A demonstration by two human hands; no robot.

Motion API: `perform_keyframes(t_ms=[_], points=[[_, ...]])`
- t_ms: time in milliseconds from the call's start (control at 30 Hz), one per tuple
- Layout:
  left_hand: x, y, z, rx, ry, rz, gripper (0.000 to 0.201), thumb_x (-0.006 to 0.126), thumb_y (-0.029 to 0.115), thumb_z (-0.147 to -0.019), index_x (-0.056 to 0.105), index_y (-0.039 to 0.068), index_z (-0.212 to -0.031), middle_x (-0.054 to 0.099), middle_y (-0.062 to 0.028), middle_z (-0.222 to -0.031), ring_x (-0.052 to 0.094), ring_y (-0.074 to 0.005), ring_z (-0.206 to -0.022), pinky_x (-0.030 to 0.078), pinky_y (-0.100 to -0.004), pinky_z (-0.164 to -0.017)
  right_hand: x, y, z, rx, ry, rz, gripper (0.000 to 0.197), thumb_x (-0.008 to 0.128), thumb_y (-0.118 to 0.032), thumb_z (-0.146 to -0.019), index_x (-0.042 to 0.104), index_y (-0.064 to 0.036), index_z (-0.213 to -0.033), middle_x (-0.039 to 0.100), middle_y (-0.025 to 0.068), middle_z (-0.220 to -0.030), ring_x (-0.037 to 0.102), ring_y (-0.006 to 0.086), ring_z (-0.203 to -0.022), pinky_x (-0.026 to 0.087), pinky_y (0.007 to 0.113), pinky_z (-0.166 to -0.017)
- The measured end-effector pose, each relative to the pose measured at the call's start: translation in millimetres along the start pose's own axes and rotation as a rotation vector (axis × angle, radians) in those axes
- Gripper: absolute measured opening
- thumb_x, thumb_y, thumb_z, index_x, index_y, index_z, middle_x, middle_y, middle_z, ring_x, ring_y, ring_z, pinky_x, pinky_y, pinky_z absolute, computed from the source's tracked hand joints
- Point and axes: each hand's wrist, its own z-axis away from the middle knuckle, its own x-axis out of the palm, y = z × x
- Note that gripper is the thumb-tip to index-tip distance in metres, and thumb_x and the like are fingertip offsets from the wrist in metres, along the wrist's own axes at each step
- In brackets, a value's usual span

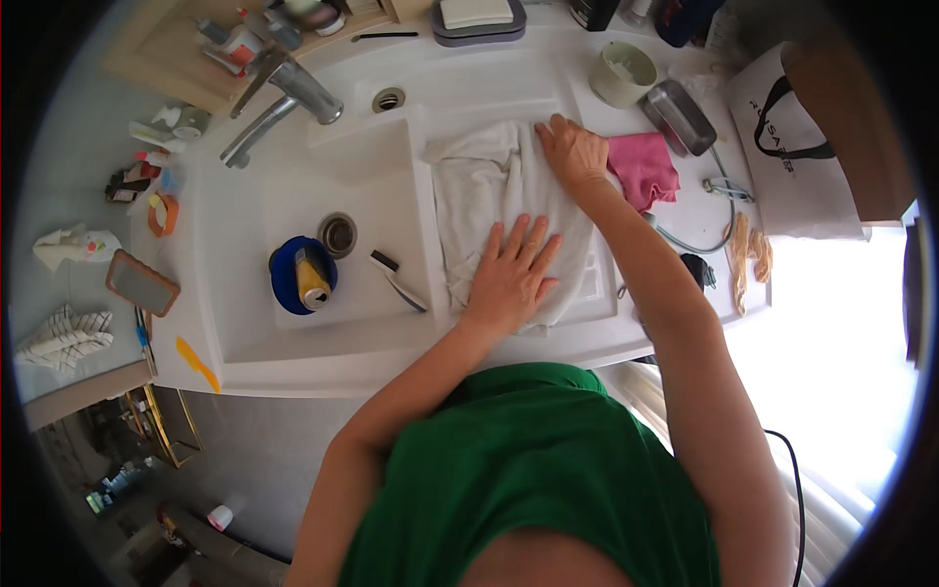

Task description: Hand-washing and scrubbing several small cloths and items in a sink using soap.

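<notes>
A white towel (477, 186) is laid in folds over the ribbed washboard part of the sink, just right of the basin. My left hand (511, 276) rests flat on its near half, fingers spread. At the towel's far right corner is my right hand (575, 155), with its fingers bent together and gripping the edge there. Part of the towel's right side is hidden by this hand. A pink cloth (644, 168) lies right beside my right wrist.
The white basin (377, 166) holds a blue bowl (284, 279) with a yellow can (311, 279) in it, and a brush (399, 282). A chrome faucet (293, 98) stands at the far left. On the right are a metal box (680, 117), a hose (730, 210) and a paper bag (792, 166).
</notes>
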Motion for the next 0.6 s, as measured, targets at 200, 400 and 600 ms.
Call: perform_keyframes(t_ms=[200,400,600], points=[[6.4,-12.1,11.6,-0.059,-0.067,0.020,0.049,0.059,0.040,-0.086,0.058,0.012,-0.126,0.056,-0.0114,-0.128,0.040,-0.0299,-0.131,0.018,-0.0531,-0.113,-42.3,-66.6,95.7,-0.348,-0.219,-0.261,0.030,0.060,-0.036,-0.087,0.060,-0.0124,-0.070,0.064,0.0097,-0.063,0.062,0.0287,-0.055,0.050,0.040,-0.052],[-5.8,-8.4,-7.3,-0.008,0.001,0.144,0.048,0.056,0.040,-0.089,0.057,0.012,-0.128,0.039,-0.0137,-0.146,0.028,-0.0297,-0.140,0.017,-0.0503,-0.114,10.8,-4.6,-34.9,0.030,-0.018,0.080,0.037,0.051,-0.038,-0.094,0.060,-0.0099,-0.073,0.065,0.0134,-0.065,0.064,0.0350,-0.060,0.050,0.046,-0.054],[-29.1,-100.4,-28.7,-0.237,0.282,0.395,0.038,0.060,0.000,-0.083,0.057,0.004,-0.121,0.050,-0.0194,-0.132,0.048,-0.0342,-0.123,0.042,-0.0388,-0.101,2.9,-26.8,-32.8,0.006,-0.109,-0.310,0.038,0.062,-0.044,-0.086,0.064,-0.0065,-0.088,0.067,0.0151,-0.085,0.065,0.0321,-0.082,0.051,0.041,-0.075]])
